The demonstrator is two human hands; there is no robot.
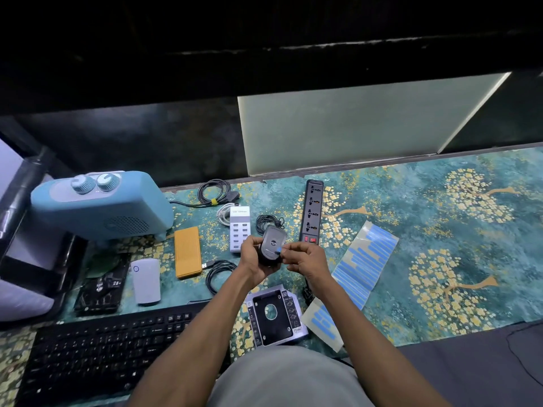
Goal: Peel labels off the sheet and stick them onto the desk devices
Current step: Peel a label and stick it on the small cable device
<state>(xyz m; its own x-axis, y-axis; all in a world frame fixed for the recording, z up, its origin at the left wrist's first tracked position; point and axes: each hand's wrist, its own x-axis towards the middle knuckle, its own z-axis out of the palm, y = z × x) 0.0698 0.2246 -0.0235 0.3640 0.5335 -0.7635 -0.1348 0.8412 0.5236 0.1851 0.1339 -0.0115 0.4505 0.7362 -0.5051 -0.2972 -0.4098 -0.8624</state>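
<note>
My left hand point(253, 257) holds a black computer mouse point(272, 242) turned underside up, above the desk's middle. My right hand point(305, 257) pinches a small blue label point(279, 249) against the mouse's underside. The mouse's cord point(267, 223) lies coiled just behind it. A label sheet point(364, 259) with several blue strips lies to the right of my hands. A smaller piece of label sheet point(323, 321) lies nearer me, by my right forearm.
A black power strip point(312, 211), a white USB hub point(239, 227), an orange flat case point(187, 251), a white oval device point(146, 280), a hard drive point(101, 292), a blue heater point(100, 204), a black keyboard point(97, 348) and a drive caddy point(274, 317) lie on the patterned mat point(440, 230).
</note>
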